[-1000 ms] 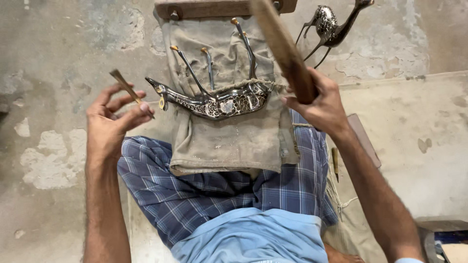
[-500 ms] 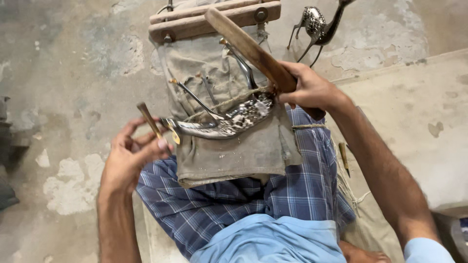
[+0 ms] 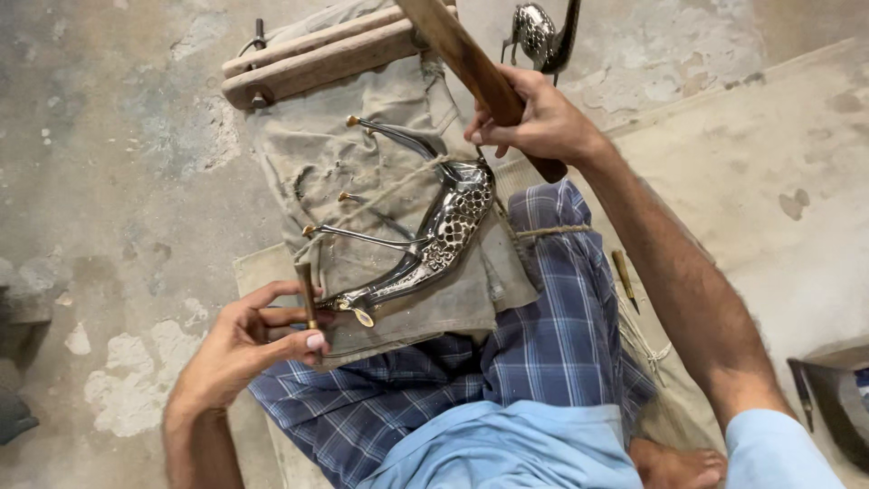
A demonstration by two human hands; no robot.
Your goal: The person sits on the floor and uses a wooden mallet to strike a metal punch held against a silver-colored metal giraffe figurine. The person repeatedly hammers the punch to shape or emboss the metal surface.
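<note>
The metal animal figure (image 3: 434, 240), a shiny silver piece with a patterned body and four thin legs tipped in brass, lies on its side on a worn tan cloth (image 3: 308, 172) draped over the person's lap, its legs pointing to the left. A string crosses its body, seemingly binding it to the cloth.

It looks hard, rigid and fairly weighty for its size. The polished surface would likely be slippery, and the slender legs seem the weakest part, so the thick body is the safer place to take hold.

The left hand (image 3: 244, 349) pinches a small chisel (image 3: 308, 294) between thumb and fingers, upright, its lower end right beside the figure's near end. The right hand (image 3: 543, 118) is wrapped tight around a wooden mallet (image 3: 471, 68) raised above the figure's far end.

A wooden clamp (image 3: 308, 63) of two bars sits at the far edge of the cloth. A second metal figure (image 3: 541, 34) stands on the concrete floor (image 3: 118, 181) farther off. A spare tool (image 3: 625, 279) lies to the right of the checked-cloth leg. No packages, labels or signs show.
</note>
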